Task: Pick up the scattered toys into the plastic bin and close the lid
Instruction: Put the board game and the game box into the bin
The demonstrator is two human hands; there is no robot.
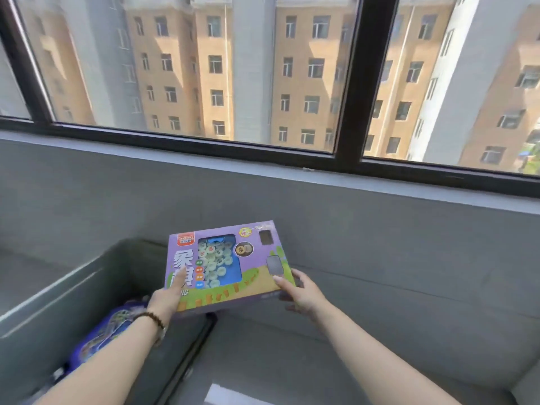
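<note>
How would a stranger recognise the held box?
Below the window, at the grey bin, the left hand and right hand hold a purple Chinese chess box. Pale round pieces show through its clear panel, unlike the blue toy in the bin.

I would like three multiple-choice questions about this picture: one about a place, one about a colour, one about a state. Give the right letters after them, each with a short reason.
1. Where does the blue toy lie?
A) inside the grey bin
B) on a chair
C) on a shelf

2. What is the main colour of the game box?
A) red
B) purple
C) black

3. How is the game box held?
A) by both hands
B) by one hand alone
C) by no hand; it lies flat on the ground

Answers:
1 A: the blue toy shows within the walls of the grey bin, partly under the left forearm.
2 B: the front of the game box is mostly purple.
3 A: the left hand and the right hand each grip a side of it, thumb on top.
</note>
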